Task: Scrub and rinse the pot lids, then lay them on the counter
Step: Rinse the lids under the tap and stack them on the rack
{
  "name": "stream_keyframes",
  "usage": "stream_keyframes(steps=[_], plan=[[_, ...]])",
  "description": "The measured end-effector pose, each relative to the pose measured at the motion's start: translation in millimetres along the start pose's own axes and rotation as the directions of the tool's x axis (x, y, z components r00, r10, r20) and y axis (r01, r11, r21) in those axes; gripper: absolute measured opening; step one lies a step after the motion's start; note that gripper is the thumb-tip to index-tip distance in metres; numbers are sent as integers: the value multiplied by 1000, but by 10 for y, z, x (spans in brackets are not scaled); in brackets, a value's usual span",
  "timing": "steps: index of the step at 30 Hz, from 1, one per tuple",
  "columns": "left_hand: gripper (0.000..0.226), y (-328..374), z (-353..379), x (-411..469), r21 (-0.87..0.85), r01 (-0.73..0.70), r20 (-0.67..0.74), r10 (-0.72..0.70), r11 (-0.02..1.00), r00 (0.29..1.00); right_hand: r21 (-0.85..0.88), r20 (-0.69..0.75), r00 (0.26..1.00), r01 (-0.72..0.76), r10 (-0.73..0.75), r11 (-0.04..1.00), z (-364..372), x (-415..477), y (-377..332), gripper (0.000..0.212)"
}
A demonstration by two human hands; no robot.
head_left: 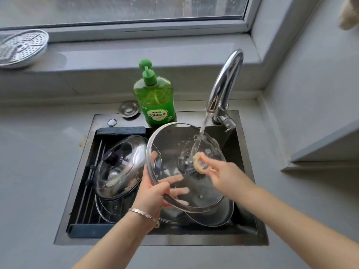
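The left hand (155,193) grip clasps the glass lid (171,144) rim at 8 o'clock, while the right hand (223,171) grip pinches a pale scrubber (199,162) against its middle.

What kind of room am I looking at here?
Most likely a home kitchen: a sink with a running chrome tap, a green dish soap bottle, and a glass pot lid under the water.

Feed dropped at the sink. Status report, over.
Left hand grips glass lid rim; right hand pinches sponge on it. Lid under running tap. Domed lid waiting on rack, nothing blocking.
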State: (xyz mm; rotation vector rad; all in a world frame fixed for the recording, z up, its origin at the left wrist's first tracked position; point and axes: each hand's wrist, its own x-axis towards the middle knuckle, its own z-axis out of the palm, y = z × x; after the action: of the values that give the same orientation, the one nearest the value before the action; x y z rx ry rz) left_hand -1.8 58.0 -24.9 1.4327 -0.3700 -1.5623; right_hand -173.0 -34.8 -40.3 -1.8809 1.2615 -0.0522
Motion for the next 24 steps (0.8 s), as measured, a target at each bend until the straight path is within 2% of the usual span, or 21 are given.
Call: stream_keyframes(steps=[2, 6, 10, 12, 15, 19, 22, 24], plan=[[88, 15, -3, -4, -4, -6, 0, 6, 1000, 1000, 42, 50, 998, 48, -50, 998, 65, -89, -54, 50], [88, 17, -5, 5, 37, 2, -1, -2, 999, 1000, -1, -60, 997, -47, 47, 999, -22, 13, 74, 50], [84, -49, 50, -8, 20, 12, 37, -13, 1000, 999, 42, 48, 983, 176, -178, 983, 124, -153, -249, 52], [76, -85, 94, -29, 2, 49, 115, -49, 999, 992, 57, -11, 975, 223, -222, 973, 106, -35, -385, 52], [78, -93, 117, -39, -24, 110, 167, -104, 994, 980, 6, -140, 976, 170, -167, 985, -19, 239, -420, 51], [81, -57, 60, -29, -26, 76, 112, -72, 997, 991, -92, -223, 975, -1, -20, 996, -201, 477, -78, 51], [82, -26, 19, -13, -22, 28, 32, -27, 999, 999, -191, -201, 975, -132, 93, 973, -224, 420, 232, 54], [83, -4, 20, 11, -3, -3, -21, 3, 1000, 1000, -234, -149, 982, -147, 114, 961, -151, 270, 356, 53]])
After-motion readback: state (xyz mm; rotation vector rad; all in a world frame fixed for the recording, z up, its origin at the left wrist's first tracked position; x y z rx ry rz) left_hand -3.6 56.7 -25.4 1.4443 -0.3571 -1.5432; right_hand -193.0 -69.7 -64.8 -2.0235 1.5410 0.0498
